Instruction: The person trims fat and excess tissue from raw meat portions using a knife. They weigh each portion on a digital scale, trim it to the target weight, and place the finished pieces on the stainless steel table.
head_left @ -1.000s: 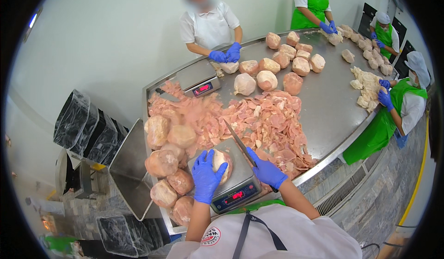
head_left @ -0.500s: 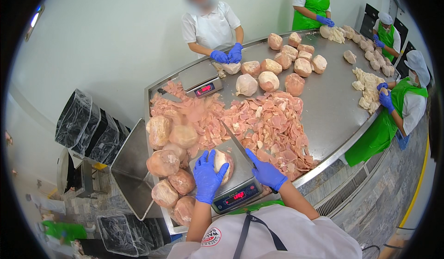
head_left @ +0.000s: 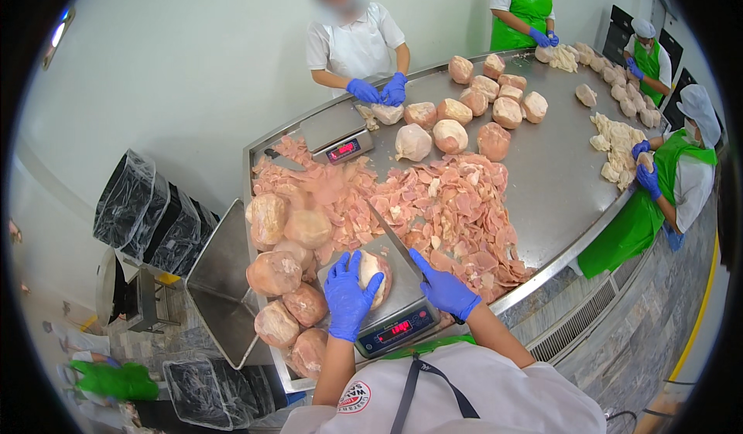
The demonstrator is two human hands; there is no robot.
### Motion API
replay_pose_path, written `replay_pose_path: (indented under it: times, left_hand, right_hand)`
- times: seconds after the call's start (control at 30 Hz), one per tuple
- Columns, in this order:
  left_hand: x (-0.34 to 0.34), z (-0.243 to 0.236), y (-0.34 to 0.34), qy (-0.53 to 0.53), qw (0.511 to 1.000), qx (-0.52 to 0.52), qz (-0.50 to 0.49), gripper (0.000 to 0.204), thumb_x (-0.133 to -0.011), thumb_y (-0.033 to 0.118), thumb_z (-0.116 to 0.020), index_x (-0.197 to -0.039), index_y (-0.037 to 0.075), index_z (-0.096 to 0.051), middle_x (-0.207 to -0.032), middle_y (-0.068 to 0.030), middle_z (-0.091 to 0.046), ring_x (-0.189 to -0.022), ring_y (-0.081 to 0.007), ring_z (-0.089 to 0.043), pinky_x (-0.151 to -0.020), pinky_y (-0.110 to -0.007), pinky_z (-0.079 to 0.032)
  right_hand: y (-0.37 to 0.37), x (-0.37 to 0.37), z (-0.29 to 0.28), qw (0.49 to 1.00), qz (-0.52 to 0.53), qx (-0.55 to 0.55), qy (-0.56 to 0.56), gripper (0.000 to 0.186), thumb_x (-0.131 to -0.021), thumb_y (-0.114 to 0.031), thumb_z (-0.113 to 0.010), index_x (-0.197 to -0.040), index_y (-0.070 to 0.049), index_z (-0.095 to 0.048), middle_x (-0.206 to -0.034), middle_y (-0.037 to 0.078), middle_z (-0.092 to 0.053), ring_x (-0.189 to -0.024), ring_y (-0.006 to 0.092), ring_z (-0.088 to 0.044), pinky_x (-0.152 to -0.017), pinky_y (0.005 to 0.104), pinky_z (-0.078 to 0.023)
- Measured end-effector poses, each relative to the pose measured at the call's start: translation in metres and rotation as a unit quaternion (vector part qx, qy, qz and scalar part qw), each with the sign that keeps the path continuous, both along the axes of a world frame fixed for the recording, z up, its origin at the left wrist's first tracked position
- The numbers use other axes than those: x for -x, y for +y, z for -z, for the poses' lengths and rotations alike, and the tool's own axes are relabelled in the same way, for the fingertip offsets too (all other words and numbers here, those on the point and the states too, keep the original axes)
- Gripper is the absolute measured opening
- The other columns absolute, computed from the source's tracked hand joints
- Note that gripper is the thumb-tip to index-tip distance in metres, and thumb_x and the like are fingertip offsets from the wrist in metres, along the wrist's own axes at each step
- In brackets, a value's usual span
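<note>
Both my hands wear blue gloves. My left hand [head_left: 348,295] rests with curved fingers on a round pale-pink piece of meat [head_left: 375,275], which sits on the steel platform of a scale [head_left: 401,262] with a lit red display. My right hand [head_left: 445,287] grips a long knife [head_left: 391,229], its blade pointing up and away, just right of that piece. Beside the scale on the left lie several round meat pieces [head_left: 275,271]; behind and right of it spreads a wide heap of thin pink trimmings [head_left: 464,217].
The steel table [head_left: 557,155] has a raised rim, more meat balls [head_left: 449,136] and a second scale [head_left: 340,147]. Co-workers in aprons [head_left: 352,51] stand around it. A steel bin [head_left: 213,271] and plastic-lined black bins [head_left: 131,202] stand left. Another person in green [head_left: 116,380] shows at lower left.
My hands, the knife and the meat have hardly moved. The co-worker at the right has shifted their hands, and a person in green has come further into view at lower left.
</note>
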State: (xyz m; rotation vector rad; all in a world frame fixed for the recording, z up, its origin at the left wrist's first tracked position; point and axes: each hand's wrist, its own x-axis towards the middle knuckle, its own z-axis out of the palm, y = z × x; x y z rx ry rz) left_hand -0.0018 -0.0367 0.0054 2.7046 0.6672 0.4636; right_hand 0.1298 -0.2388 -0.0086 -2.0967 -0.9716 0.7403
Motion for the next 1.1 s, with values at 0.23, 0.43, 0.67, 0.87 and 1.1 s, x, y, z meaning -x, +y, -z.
replay_pose_path:
  times: [0.23, 0.43, 0.67, 0.87, 1.1]
  left_hand:
    - [0.000, 0.001, 0.000, -0.008, 1.000, -0.003, 0.000, 0.072, -0.084, 0.054, -0.069, -0.139, 0.010, -0.055, -0.141, -0.0229, -0.052, -0.125, -0.0393, -0.053, -0.105, -0.049, -0.042]
    - [0.000, 0.003, 0.001, -0.008, 1.000, -0.001, 0.002, 0.073, -0.084, 0.054, -0.069, -0.139, 0.009, -0.055, -0.141, -0.0229, -0.052, -0.125, -0.0392, -0.053, -0.104, -0.048, -0.042]
    - [0.007, 0.001, -0.003, -0.014, 1.000, -0.015, -0.002, 0.072, -0.084, 0.055, -0.069, -0.137, 0.008, -0.057, -0.139, -0.0224, -0.054, -0.126, -0.0383, -0.052, -0.105, -0.049, -0.041]
    - [0.003, 0.001, -0.003, -0.018, 1.000, -0.010, 0.000, 0.072, -0.084, 0.055, -0.068, -0.137, 0.009, -0.057, -0.138, -0.0226, -0.054, -0.126, -0.0381, -0.052, -0.104, -0.049, -0.041]
    - [0.002, 0.001, 0.000, -0.021, 1.000, -0.011, 0.008, 0.073, -0.085, 0.058, -0.065, -0.138, 0.010, -0.055, -0.140, -0.0212, -0.053, -0.123, -0.0375, -0.054, -0.102, -0.050, -0.041]
  right_hand:
    - [-0.001, 0.001, 0.001, 1.000, 0.001, 0.002, -0.006, 0.083, -0.090, -0.009, -0.052, -0.160, -0.025, -0.010, -0.082, 0.030, -0.066, -0.076, 0.0443, -0.067, -0.075, 0.0520, -0.053]
    - [-0.001, 0.002, -0.005, 1.000, -0.005, 0.019, 0.002, 0.083, -0.090, -0.009, -0.052, -0.160, -0.024, -0.010, -0.084, 0.031, -0.066, -0.077, 0.0444, -0.067, -0.075, 0.0520, -0.053]
    - [0.000, 0.003, -0.005, 0.999, -0.020, 0.025, -0.012, 0.082, -0.090, -0.009, -0.051, -0.160, -0.023, -0.010, -0.082, 0.032, -0.065, -0.076, 0.0440, -0.067, -0.075, 0.0524, -0.052]
    - [-0.001, 0.003, 0.000, 0.999, -0.013, -0.002, -0.030, 0.082, -0.091, -0.010, -0.051, -0.160, -0.023, -0.009, -0.082, 0.032, -0.064, -0.074, 0.0440, -0.066, -0.073, 0.0531, -0.052]
    - [-0.004, 0.006, 0.001, 1.000, -0.016, -0.006, -0.021, 0.083, -0.091, -0.010, -0.051, -0.160, -0.023, -0.008, -0.084, 0.031, -0.065, -0.076, 0.0443, -0.067, -0.075, 0.0524, -0.052]
